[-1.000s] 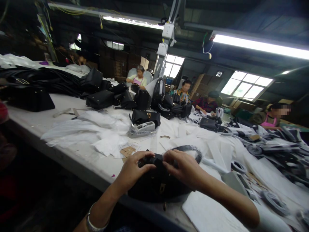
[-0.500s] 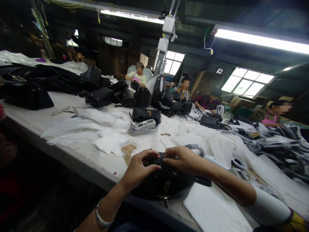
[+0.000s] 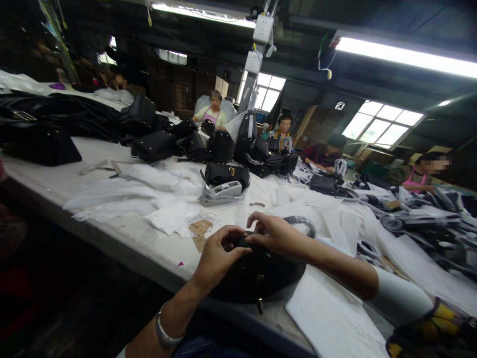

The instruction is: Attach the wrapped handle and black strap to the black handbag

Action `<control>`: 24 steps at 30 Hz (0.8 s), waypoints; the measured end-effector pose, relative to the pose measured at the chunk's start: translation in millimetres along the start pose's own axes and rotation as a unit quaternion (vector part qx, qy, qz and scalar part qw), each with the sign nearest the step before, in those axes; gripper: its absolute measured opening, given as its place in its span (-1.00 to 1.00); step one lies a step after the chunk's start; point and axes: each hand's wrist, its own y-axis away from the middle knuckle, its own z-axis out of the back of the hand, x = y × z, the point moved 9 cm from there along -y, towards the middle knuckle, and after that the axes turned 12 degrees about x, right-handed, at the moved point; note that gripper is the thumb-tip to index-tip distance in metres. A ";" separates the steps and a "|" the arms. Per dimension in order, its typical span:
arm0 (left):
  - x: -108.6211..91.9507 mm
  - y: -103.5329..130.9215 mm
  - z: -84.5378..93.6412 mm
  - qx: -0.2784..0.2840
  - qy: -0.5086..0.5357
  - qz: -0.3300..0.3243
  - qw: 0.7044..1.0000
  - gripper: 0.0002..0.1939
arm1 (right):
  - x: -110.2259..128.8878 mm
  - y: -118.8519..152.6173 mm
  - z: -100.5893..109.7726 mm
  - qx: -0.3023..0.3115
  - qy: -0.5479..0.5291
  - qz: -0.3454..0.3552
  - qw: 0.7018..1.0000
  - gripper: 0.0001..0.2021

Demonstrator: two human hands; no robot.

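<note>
A black handbag (image 3: 242, 283) with gold-coloured metal fittings lies at the table's near edge, below both hands. My left hand (image 3: 219, 251) is closed on the bag's top part, thumb in front and fingers curled behind. Against the same spot presses the thumb of my right hand (image 3: 274, 233), its index finger arched up and the other fingers bent. The exact piece between the fingertips is dark and partly hidden. Beyond the right hand lies a plastic-wrapped strap loop (image 3: 303, 223).
On the white table (image 3: 149, 243) lie white wrapping sheets (image 3: 115, 194), brown paper pieces (image 3: 200, 227) and a white padded sheet (image 3: 331, 313). A black bag with grey wrapped stuffing (image 3: 225, 190) stands ahead. Black bags (image 3: 152, 146) are piled behind. Several people work across the table.
My right hand's index finger has lifted and arched, while its thumb stays on the bag's top. The left hand keeps its grip. The view has shifted slightly.
</note>
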 end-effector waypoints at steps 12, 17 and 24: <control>-9.3 1.7 -2.9 0.029 0.029 -0.004 0.999 -0.66 | -1.2 -3.3 -9.7 0.025 -0.099 0.028 0.994 -0.74; -5.7 8.4 12.7 0.023 0.057 0.005 0.998 -0.67 | 29.6 12.0 -1.9 -0.078 0.102 0.065 0.990 -0.68; -3.9 17.9 25.7 -0.083 0.013 0.033 0.996 -0.72 | 42.5 11.3 -13.8 -0.094 0.288 0.031 0.952 -0.72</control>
